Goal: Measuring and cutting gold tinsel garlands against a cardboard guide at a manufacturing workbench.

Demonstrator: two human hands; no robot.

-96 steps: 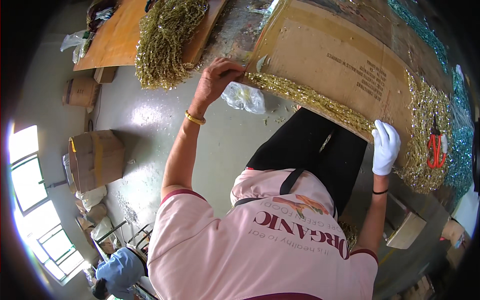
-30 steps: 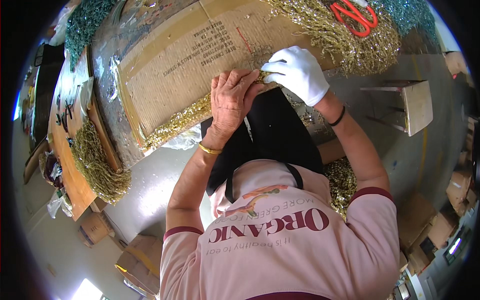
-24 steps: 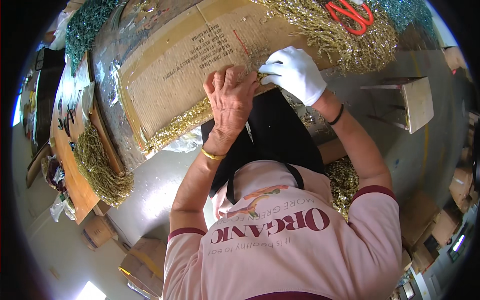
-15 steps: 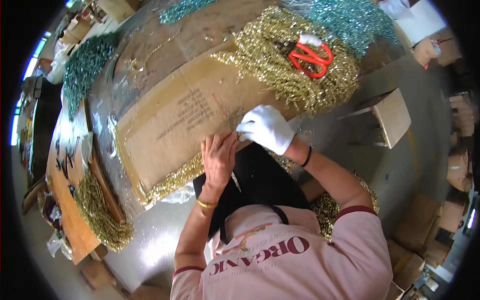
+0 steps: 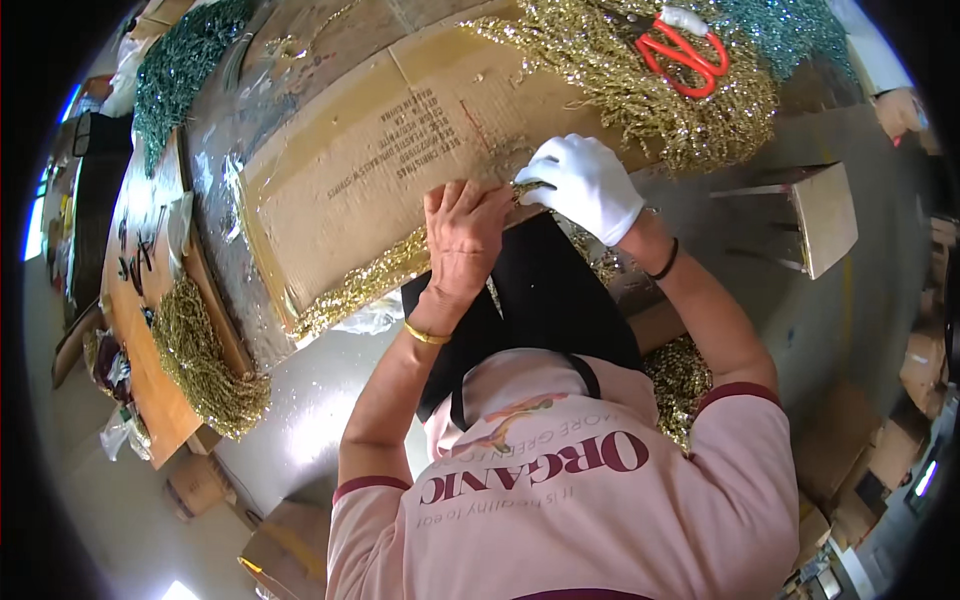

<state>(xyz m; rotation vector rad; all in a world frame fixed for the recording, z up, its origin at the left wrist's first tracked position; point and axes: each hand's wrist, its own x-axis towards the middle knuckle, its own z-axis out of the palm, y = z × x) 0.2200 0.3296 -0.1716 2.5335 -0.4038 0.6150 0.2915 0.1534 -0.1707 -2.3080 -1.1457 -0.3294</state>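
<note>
Along the front edge of a cardboard sheet runs a strand of gold tinsel. It passes under my left hand, which is bare, with its fingers bent and pressed together on the strand. In the short gap between my hands a bit of gold shows. My right hand, in a white glove, pinches that strand with thumb and fingers. Both hands are over the sheet's near edge, above my lap. The exact grip of the left fingertips is hidden. Beyond the right hand, red-handled scissors lie on a heap of gold tinsel.
Teal tinsel lies in a bunch at the far left and a pile at the far right. A gold bunch hangs over a wooden board on the left. A stool stands to the right.
The view has shifted, so the table sits higher in the picture. My hands have drawn slightly apart, and a bit of the gold strand now shows between them.
</note>
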